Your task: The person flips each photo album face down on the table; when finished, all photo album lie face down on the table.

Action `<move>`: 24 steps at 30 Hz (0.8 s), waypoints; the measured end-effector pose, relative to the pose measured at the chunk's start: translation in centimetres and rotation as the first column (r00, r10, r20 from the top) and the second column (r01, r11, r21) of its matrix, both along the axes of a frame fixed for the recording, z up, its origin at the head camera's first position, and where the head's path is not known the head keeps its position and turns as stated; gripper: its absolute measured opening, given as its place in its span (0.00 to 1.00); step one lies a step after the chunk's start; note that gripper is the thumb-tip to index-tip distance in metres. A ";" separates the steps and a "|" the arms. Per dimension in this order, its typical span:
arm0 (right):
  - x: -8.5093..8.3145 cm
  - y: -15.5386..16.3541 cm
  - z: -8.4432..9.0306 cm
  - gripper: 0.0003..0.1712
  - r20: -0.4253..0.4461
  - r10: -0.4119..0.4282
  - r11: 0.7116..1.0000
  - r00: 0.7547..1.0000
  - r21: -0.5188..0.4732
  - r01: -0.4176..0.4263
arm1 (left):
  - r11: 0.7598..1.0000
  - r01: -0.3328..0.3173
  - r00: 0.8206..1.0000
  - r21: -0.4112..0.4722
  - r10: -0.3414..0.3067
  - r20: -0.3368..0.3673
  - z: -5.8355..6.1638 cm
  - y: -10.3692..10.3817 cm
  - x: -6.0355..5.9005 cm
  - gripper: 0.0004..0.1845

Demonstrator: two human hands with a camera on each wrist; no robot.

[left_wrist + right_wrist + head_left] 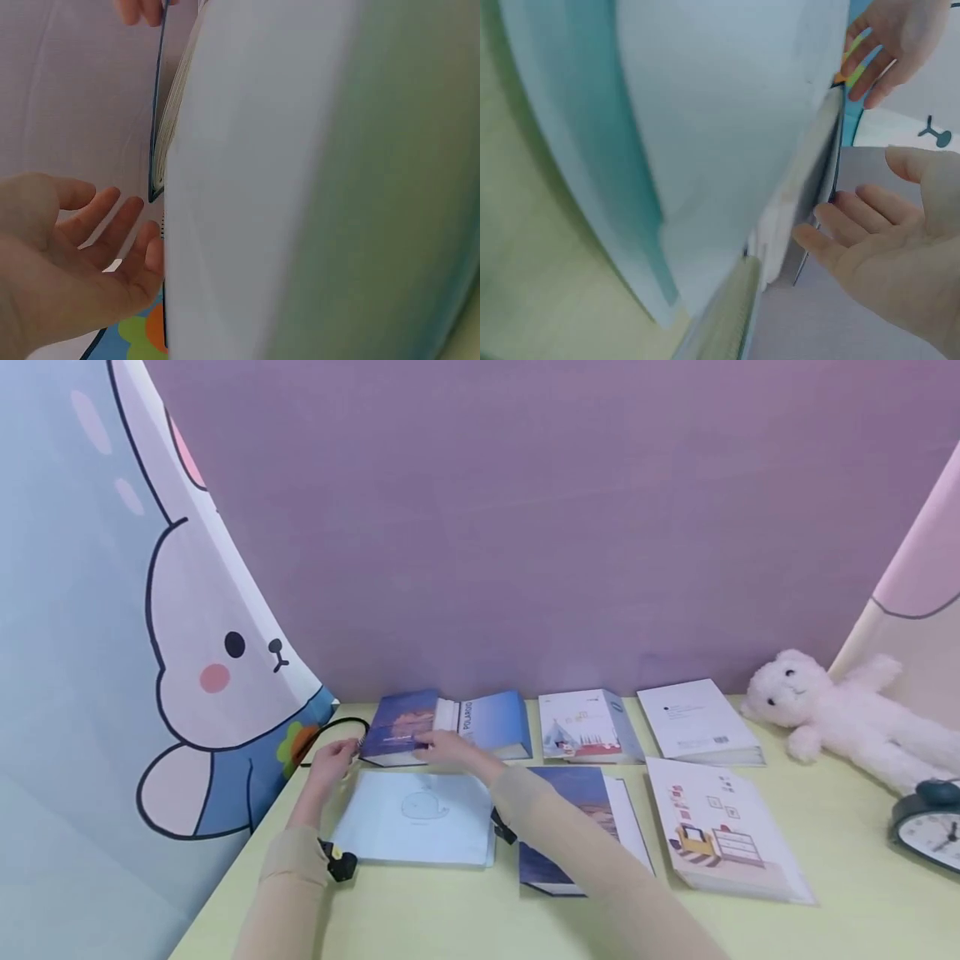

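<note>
In the head view, a book (401,727) with a dark blue and orange landscape cover lies at the back left. My right hand (453,750) is at its front right part. The right wrist view shows my right hand (889,247) with fingers loosely bent, fingertips right at the cover's edge, thumb apart. My left hand (332,762) is beside the book's left edge, near a thin black loop (347,720). In the left wrist view, my left hand (90,262) has its fingers spread and slightly bent near the book's corner (156,187), where the cover stands slightly away from the pages.
In front lies a white whale-drawing book (412,818). A blue POLAROID book (495,722) adjoins the landscape book. Further right are several books, including another landscape one (577,793), then a pink plush bear (840,710) and an alarm clock (933,831). A purple wall (525,527) stands behind.
</note>
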State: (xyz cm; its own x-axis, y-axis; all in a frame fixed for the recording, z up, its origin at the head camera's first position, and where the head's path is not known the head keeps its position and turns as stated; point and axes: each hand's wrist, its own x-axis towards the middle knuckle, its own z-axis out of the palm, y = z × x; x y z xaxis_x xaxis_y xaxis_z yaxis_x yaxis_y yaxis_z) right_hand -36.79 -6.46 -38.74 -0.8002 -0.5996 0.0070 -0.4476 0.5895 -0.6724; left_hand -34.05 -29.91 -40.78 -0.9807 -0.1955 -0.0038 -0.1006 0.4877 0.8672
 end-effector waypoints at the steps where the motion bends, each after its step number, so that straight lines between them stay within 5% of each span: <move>1: -0.1 0.0 -0.3 0.31 0.008 0.004 1.000 1.000 0.025 -0.004 | 1.000 0.006 1.000 0.010 -0.006 0.015 -0.1 0.0 0.0 0.25; 13: 0.5 0.0 -1.4 0.36 0.149 0.014 0.998 0.989 0.051 -0.022 | 0.996 0.084 0.976 0.010 -0.084 0.200 -1.7 -0.1 -0.9 0.31; 24: 0.4 0.2 -1.9 0.41 0.218 0.017 1.000 0.976 0.011 -0.020 | 0.991 0.116 0.956 0.071 -0.130 0.263 -0.1 0.6 -1.0 0.32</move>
State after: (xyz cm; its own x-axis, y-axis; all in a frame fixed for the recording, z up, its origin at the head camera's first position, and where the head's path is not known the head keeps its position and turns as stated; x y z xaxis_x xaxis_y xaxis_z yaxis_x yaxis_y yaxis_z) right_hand -36.38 -6.23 -40.60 -0.7702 -0.6134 -0.1746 -0.3021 0.5920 -0.7472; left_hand -35.01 -29.34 -40.91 -0.9591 -0.0657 -0.2753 -0.2736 0.4639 0.8426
